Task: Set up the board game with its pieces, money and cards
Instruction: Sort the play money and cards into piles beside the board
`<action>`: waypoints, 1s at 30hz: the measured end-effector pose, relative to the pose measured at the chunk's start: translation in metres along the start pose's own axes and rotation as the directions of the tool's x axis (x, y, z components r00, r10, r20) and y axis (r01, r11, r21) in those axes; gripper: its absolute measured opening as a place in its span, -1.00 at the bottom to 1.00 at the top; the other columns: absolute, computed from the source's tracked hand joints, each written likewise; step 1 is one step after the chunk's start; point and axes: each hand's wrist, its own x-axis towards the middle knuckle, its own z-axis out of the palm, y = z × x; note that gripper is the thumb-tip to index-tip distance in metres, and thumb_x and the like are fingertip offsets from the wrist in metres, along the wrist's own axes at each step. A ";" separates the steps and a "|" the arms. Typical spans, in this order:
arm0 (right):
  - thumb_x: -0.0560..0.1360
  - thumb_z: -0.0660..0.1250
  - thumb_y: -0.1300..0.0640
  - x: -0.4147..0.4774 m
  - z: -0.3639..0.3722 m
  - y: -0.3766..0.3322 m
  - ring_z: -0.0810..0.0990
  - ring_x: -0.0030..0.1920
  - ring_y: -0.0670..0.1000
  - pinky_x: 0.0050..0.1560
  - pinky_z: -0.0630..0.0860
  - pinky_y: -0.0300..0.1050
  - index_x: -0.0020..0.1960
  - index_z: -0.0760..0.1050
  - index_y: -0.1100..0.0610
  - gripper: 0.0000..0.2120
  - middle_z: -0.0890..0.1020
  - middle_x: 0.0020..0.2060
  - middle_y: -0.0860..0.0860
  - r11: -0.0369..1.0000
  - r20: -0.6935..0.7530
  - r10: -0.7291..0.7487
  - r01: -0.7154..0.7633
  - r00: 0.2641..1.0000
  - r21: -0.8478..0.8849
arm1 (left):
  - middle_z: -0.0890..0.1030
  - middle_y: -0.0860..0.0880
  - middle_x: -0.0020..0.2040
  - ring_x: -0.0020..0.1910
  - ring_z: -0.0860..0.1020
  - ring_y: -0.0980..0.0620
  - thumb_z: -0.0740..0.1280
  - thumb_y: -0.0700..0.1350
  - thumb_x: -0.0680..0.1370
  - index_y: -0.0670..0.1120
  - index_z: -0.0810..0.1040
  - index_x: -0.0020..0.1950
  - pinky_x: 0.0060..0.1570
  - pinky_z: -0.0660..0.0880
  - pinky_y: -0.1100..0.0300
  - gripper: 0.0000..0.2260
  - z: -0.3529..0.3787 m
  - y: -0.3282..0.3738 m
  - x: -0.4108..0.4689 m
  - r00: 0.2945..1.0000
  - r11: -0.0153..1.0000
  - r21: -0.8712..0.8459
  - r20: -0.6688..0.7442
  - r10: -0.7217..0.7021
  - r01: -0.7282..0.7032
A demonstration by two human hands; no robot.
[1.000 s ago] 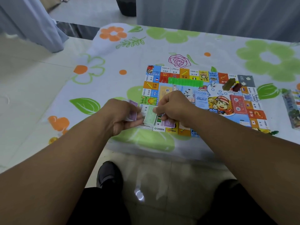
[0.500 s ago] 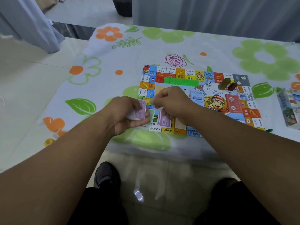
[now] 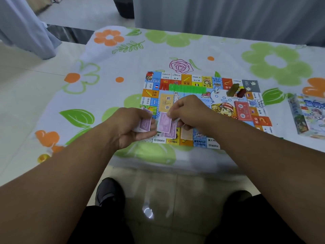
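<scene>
the flower-printed surface (image 3: 228,50) fills the upper half of the frame, and one game board (image 3: 186,79) lies flat on it at centre, its near edge close to the surface's front edge. one game box (image 3: 309,117) sits at the right edge of the frame, apart from the board. two grips work over the board's lower left corner. the left grip (image 3: 128,127) is clenched round a wad of notes (image 3: 145,123), purple on top. the right grip (image 3: 191,113) pinches the upper edge of one purple note (image 3: 164,122) lying on the board just right of the wad

the step in hand looks like dealing the money into piles by colour. the next move likely calls for releasing that note squarely on its pile, then drawing another off the wad without dragging the piles askew

what look like two card stacks rest in the board's middle, an orange stack (image 3: 166,103) at left and a red stack (image 3: 242,110) at right. one beige note (image 3: 186,133) lies below the right grip. how many purple notes lie under the pinched one i cannot tell. one row of green houses (image 3: 187,88) runs along the upper middle, too blurred to count. two blocks, an olive piece (image 3: 233,89) and a dark red piece (image 3: 241,93), sit side by side at upper right, with one die (image 3: 217,90) just left of them
</scene>
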 end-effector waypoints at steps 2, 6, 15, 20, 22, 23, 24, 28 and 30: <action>0.52 0.42 0.29 0.000 -0.003 0.005 0.53 -0.48 -0.04 -0.47 0.38 -0.18 -0.02 0.62 0.34 -0.90 0.63 -0.24 0.22 0.998 0.004 0.028 -0.028 1.000 -0.047 | 0.65 -0.12 -0.24 -0.26 0.65 -0.03 0.31 -0.28 0.57 -0.18 0.54 0.08 -0.24 0.67 0.03 -0.89 -0.001 0.001 0.000 1.000 1.000 -0.008 -0.004 -0.004 0.004; 0.50 0.47 0.25 0.002 -0.004 0.010 0.50 -0.51 -0.06 -0.52 0.39 -0.26 -0.05 0.65 0.31 -0.90 0.64 -0.28 0.18 0.988 -0.010 0.030 -0.031 0.999 -0.150 | 0.64 -0.13 -0.26 -0.25 0.65 -0.06 0.27 -0.30 0.52 -0.17 0.54 0.02 -0.24 0.66 0.02 -0.88 0.000 0.003 -0.001 1.000 1.000 -0.026 0.024 -0.005 0.006; 0.53 0.45 0.19 0.002 0.000 0.006 0.39 -0.53 -0.05 -0.53 0.32 -0.26 -0.09 0.60 0.27 -0.87 0.56 -0.36 0.05 0.998 -0.027 -0.043 0.042 0.999 -0.049 | 0.72 -0.14 -0.16 -0.25 0.71 -0.06 0.23 -0.43 0.55 -0.20 0.59 0.11 -0.33 0.63 0.10 -0.75 0.005 0.000 -0.001 0.999 1.000 -0.021 0.033 0.014 -0.013; 0.54 0.45 0.08 -0.001 0.007 0.000 0.52 -0.48 -0.08 -0.53 0.37 -0.23 -0.03 0.59 0.26 -0.78 0.66 -0.28 0.04 0.993 0.070 -0.107 0.103 0.992 0.053 | 0.70 -0.15 -0.01 -0.24 0.70 -0.02 0.33 -0.43 0.52 -0.23 0.62 0.10 -0.30 0.63 0.12 -0.77 0.008 -0.001 -0.001 0.999 0.999 0.006 0.032 0.033 -0.033; 0.52 0.47 0.16 -0.001 0.007 0.000 0.53 -0.49 -0.10 -0.55 0.37 -0.23 -0.03 0.60 0.28 -0.83 0.62 -0.43 -0.07 0.991 0.068 -0.128 0.125 0.990 0.045 | 0.71 -0.15 -0.01 -0.21 0.71 -0.03 0.34 -0.43 0.51 -0.23 0.63 0.12 -0.29 0.63 0.12 -0.77 0.009 -0.001 -0.001 0.999 0.999 0.021 0.039 0.033 -0.034; 0.52 0.47 0.19 -0.001 0.006 0.001 0.52 -0.50 -0.11 -0.55 0.38 -0.24 -0.04 0.60 0.28 -0.85 0.61 -0.48 -0.09 0.992 0.066 -0.127 0.125 0.990 0.034 | 0.72 -0.14 -0.02 -0.19 0.71 -0.04 0.35 -0.42 0.51 -0.23 0.63 0.13 -0.28 0.64 0.11 -0.77 0.009 -0.001 -0.001 0.999 0.999 0.026 0.041 0.031 -0.032; 0.51 0.47 0.21 0.000 0.005 0.001 0.52 -0.50 -0.12 -0.55 0.38 -0.24 -0.06 0.60 0.27 -0.88 0.60 -0.50 -0.10 0.993 0.061 -0.118 0.116 0.991 0.028 | 0.72 -0.14 -0.02 -0.17 0.71 -0.04 0.35 -0.41 0.51 -0.23 0.62 0.13 -0.27 0.65 0.10 -0.77 0.009 -0.001 0.000 0.999 0.999 0.028 0.040 0.027 -0.028; 0.50 0.48 0.25 0.002 -0.002 0.004 0.52 -0.51 -0.10 -0.51 0.39 -0.22 -0.13 0.61 0.21 -0.93 0.65 -0.38 0.03 0.998 0.012 -0.033 0.032 0.999 0.054 | 0.73 -0.11 -0.12 -0.20 0.71 -0.04 0.33 -0.38 0.55 -0.21 0.61 0.09 -0.28 0.65 0.09 -0.83 0.007 -0.001 0.003 1.000 0.999 0.042 -0.006 0.011 -0.011; 0.48 0.49 0.27 0.002 -0.006 0.007 0.50 -0.53 -0.10 -0.52 0.37 -0.23 -0.13 0.62 0.26 -0.93 0.64 -0.36 0.10 0.999 0.007 0.005 -0.005 1.000 0.046 | 0.69 -0.12 -0.22 -0.29 0.68 -0.02 0.32 -0.38 0.56 -0.25 0.60 0.06 -0.29 0.65 0.08 -0.87 0.005 -0.001 0.004 0.999 0.999 0.042 -0.040 0.002 0.000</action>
